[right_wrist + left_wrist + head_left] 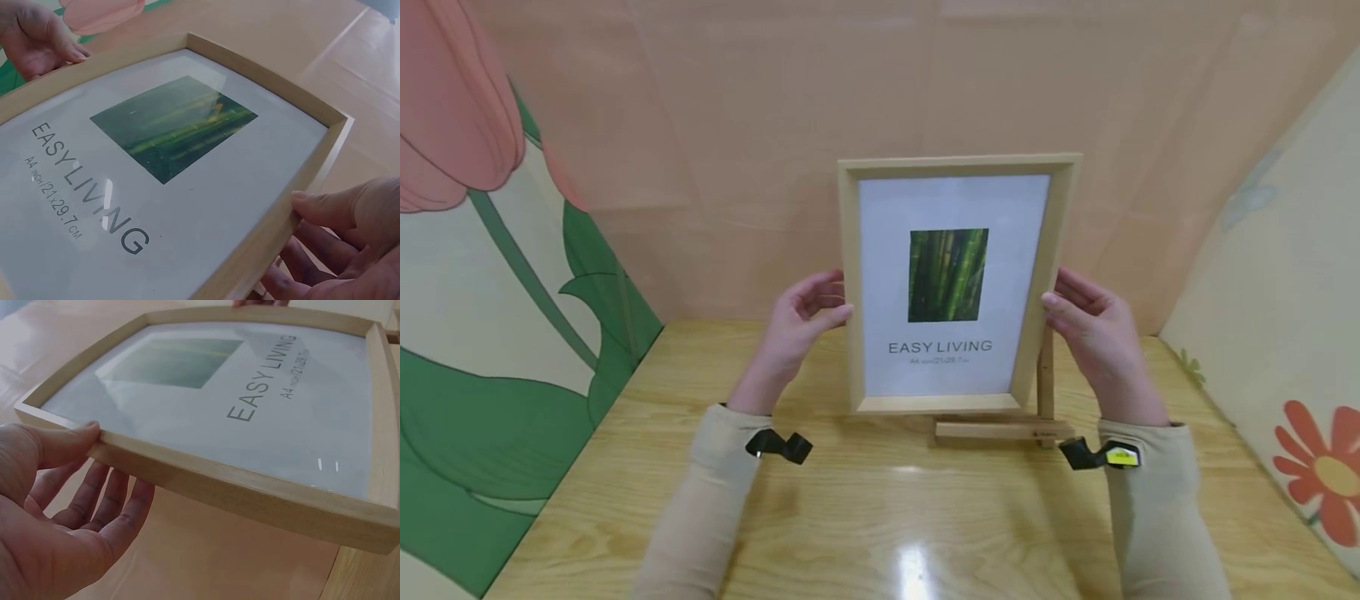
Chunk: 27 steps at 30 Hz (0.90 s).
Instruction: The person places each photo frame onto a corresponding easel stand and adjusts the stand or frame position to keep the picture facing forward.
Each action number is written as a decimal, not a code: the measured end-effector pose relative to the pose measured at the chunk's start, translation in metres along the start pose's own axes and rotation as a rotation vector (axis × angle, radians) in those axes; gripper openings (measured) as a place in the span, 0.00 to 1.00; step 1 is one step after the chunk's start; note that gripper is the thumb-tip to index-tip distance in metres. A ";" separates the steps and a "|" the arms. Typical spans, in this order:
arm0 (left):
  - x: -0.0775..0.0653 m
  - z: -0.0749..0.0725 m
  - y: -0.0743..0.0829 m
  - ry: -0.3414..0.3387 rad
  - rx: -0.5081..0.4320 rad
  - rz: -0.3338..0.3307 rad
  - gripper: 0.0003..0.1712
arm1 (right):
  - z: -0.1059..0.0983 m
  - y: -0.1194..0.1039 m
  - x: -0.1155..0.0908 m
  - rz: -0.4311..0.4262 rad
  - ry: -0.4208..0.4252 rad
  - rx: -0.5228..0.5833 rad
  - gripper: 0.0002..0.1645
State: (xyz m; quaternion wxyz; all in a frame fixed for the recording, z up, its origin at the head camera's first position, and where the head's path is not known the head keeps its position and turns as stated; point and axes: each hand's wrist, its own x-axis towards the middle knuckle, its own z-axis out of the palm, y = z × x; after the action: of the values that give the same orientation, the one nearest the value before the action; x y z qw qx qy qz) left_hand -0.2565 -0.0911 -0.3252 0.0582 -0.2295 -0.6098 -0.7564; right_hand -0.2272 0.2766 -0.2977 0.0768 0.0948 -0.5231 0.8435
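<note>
Two side edges of the framed print (949, 283) are pinched, one by the left grip (790, 325), the other by the right grip (1093, 333), thumbs in front, other fingertips partly hidden behind. The print is above the desk (842, 500), before a wooden stand (992, 430), mostly covered; whether they touch, I cannot tell. Small lettering (940, 361) blurs in the head view; both sleeves (703, 500) are cut off below.

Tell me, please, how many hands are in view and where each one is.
2: in the head view, the left hand grips the left side of the picture frame, and the right hand grips its right side.
</note>
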 end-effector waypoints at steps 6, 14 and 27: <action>0.003 0.013 -0.005 -0.016 0.008 0.001 0.27 | -0.013 -0.005 -0.001 -0.015 -0.004 0.051 0.21; 0.006 0.028 -0.008 -0.018 0.004 -0.009 0.27 | -0.031 -0.010 0.000 -0.009 -0.049 0.114 0.21; 0.009 0.044 -0.023 -0.034 0.014 -0.043 0.26 | -0.056 -0.013 -0.001 0.005 -0.050 0.121 0.22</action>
State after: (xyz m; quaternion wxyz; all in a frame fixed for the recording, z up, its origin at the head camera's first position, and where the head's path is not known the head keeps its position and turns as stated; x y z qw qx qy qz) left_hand -0.2608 -0.0415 -0.3351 0.0332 -0.2286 -0.6206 -0.7493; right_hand -0.2274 0.3323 -0.3108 0.0559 0.1188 -0.4733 0.8711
